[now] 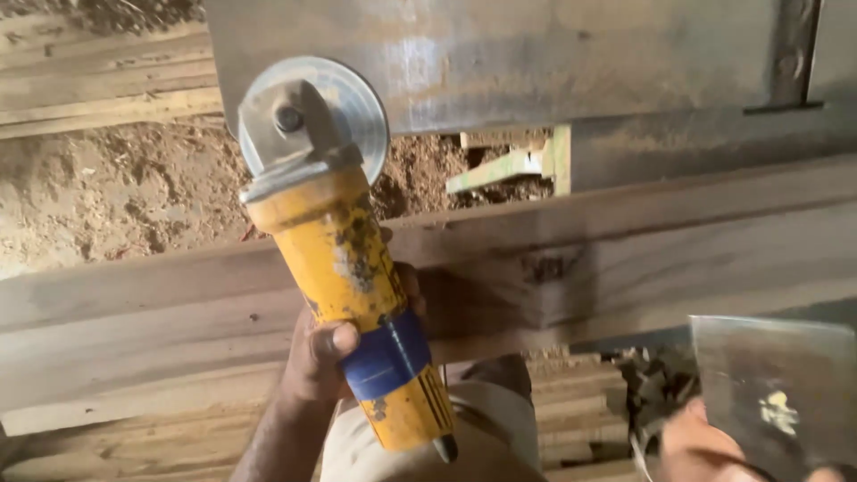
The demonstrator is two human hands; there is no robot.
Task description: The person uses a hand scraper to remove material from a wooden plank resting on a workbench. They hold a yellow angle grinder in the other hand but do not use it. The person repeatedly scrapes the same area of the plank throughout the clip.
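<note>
My left hand (321, 353) is wrapped around the yellow body of an angle grinder (344, 268), which has a band of blue tape near my thumb. Its round grey disc (317, 112) points up and away, above a long wooden plank (625, 259) that runs across the view. At the lower right, my right hand (705, 446) holds a flat metal scraper blade (777, 393) with a smear of yellowish paste on it. Only part of the right hand shows at the frame's edge.
A large grey metal plate (536, 54) stands behind the plank. Sawdust (116, 187) covers the ground at the left. More wooden boards (89, 80) lie at the top left and below the plank (161, 437). A pale green wooden piece (513, 165) sits beyond the plank.
</note>
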